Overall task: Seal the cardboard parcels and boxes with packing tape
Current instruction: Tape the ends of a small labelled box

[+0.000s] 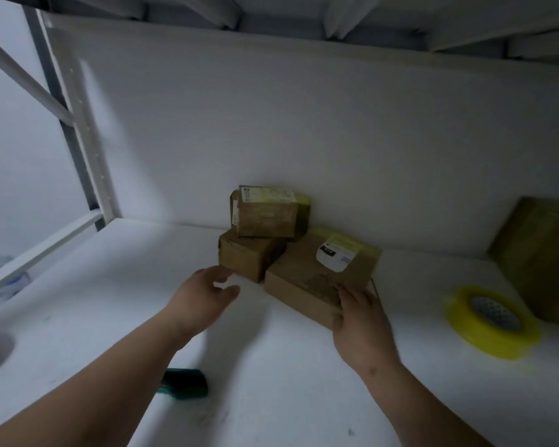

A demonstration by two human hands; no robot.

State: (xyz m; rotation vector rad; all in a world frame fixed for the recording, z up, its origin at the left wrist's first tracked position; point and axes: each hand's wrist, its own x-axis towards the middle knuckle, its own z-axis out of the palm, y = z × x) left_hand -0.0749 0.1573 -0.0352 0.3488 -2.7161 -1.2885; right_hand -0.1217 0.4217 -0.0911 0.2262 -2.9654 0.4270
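Flat parcel [320, 272]: lies on the white desk [271, 366] just right of centre, its far end close to the back wall, a white label [336, 253] on top; it sits nearest the person, so I judge it the one being dealt with now

Right hand [362, 321]: at the parcel's 5 o'clock corner, fingers curled over the top edge and thumb against the near side; this grip looks meant to steady the parcel or draw it nearer

Left hand [207, 291]: at 9 o'clock from the parcel, apart from it, fingers loosely spread and holding nothing; the fingertips are near the low corner of the small box, contact I cannot tell; it seems set to take the parcel's other end

Small box [249, 256]: at 10 o'clock from the parcel, just beside it, near the wall

Top box [265, 211]: stacked on the small box, overhanging a little to the right, yellowish tape on it, so probably sealed and put aside

Tape roll [494, 321]: yellow, lying flat at 3 o'clock from the parcel, well apart but within the right arm's reach; untouched

Large box [542, 253]: behind the tape roll at the right edge, cut off by the frame

Green object [184, 382]: at 7 o'clock under the left forearm, too blurred to name

Stage: taping of this parcel not yet begun, as I read it

Risk: pulling the parcel could nudge the stack beside it
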